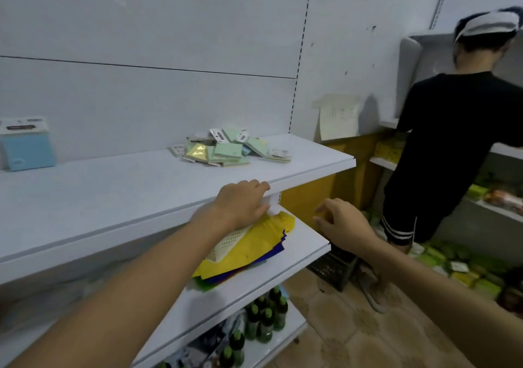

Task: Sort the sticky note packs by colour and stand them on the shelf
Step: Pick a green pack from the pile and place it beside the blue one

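At shelf [113, 192] edge, left fingers [259, 185] touching, bent

We count three white shelf boards [113, 192] on the near unit. Top board: one blue pack [27, 146] standing alone, and one loose pile of packs [229, 149]. We make out roughly a dozen there, mostly green, at least one yellow; exact number unreadable. Middle board: one perforated cream tray [226, 243], one stack of coloured sheets [254, 251]. Bottom board: about eight green-capped bottles [266, 319]. Two hands: left hand [243, 203], right hand [342, 226]. One other person [452, 141]. One paper sheet [338, 118] on the wall.
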`<state>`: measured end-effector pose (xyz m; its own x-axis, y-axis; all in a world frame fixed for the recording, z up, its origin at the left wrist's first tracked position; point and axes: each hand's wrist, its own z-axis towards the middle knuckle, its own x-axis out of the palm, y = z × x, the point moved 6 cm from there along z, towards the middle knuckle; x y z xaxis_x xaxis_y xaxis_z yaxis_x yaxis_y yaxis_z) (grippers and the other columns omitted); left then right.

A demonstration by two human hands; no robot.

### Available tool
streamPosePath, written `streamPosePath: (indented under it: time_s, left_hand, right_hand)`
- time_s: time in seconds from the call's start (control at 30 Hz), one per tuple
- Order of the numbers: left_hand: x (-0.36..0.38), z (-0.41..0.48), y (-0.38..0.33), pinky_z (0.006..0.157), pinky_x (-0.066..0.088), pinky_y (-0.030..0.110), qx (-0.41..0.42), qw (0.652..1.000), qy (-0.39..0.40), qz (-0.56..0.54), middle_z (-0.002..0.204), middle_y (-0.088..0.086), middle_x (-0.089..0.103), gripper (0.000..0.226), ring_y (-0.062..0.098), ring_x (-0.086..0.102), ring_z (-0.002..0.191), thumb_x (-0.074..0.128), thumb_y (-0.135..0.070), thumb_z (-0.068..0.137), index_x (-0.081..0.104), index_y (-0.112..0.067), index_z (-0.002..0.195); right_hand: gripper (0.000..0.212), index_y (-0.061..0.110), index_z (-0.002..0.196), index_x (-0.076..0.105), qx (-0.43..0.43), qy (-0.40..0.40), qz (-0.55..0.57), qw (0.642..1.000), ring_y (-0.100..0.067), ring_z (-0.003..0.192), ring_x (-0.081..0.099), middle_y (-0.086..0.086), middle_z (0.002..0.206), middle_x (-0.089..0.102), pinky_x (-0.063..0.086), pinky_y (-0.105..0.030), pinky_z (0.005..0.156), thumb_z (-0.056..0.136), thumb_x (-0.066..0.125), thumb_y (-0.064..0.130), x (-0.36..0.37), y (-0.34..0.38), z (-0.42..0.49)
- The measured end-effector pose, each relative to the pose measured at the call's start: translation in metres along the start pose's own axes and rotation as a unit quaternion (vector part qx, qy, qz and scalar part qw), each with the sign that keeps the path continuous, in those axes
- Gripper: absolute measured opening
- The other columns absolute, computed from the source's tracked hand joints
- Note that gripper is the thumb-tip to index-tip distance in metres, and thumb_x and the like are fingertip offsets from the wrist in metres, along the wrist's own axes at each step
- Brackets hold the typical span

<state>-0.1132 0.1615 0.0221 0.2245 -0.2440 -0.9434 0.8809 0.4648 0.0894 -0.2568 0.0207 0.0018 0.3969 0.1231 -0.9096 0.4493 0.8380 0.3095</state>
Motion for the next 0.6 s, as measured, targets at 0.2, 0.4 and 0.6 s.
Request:
streamPosePath:
  time_s: [0.2,0.4,0.6]
  left_hand:
    - [0.012,0.019,-0.008,0.086,0.043,0.036,0.0,1.0,0.01,0.026,0.131,-0.001,0.052,0.044,0.02,0.049,0.117,0.037,-0.046,0.096,0.042,-0.023,0.133]
    - [0.018,0.056,0.04,0.102,0.036,0.036,-0.07,0.996,-0.05,-0.037,0.14,-0.001,0.046,0.046,0.018,0.04,0.129,0.042,-0.045,0.095,0.045,-0.02,0.133]
    - [0.058,0.128,0.103,0.119,0.006,0.046,-0.206,0.978,-0.013,-0.017,0.159,0.005,0.012,0.064,0.022,0.005,0.147,0.035,-0.049,0.095,0.02,-0.016,0.148]
  right_hand:
    - [0.024,0.022,0.106,0.061,-0.038,-0.002,0.037,0.999,-0.018,0.097,0.057,0.002,0.104,0.062,0.05,-0.04,0.085,0.09,0.054,0.04,0.002,-0.008,0.022]
    - [0.025,0.024,0.111,0.06,-0.086,0.002,0.052,0.995,-0.015,0.106,0.054,0.005,0.111,0.061,0.045,-0.036,0.091,0.092,0.053,0.038,0.022,0.002,0.065]
    - [0.027,0.026,0.117,0.057,-0.118,-0.018,0.042,0.992,-0.013,0.112,0.051,0.006,0.119,0.059,0.044,-0.03,0.09,0.092,0.054,0.037,0.016,-0.009,0.125]
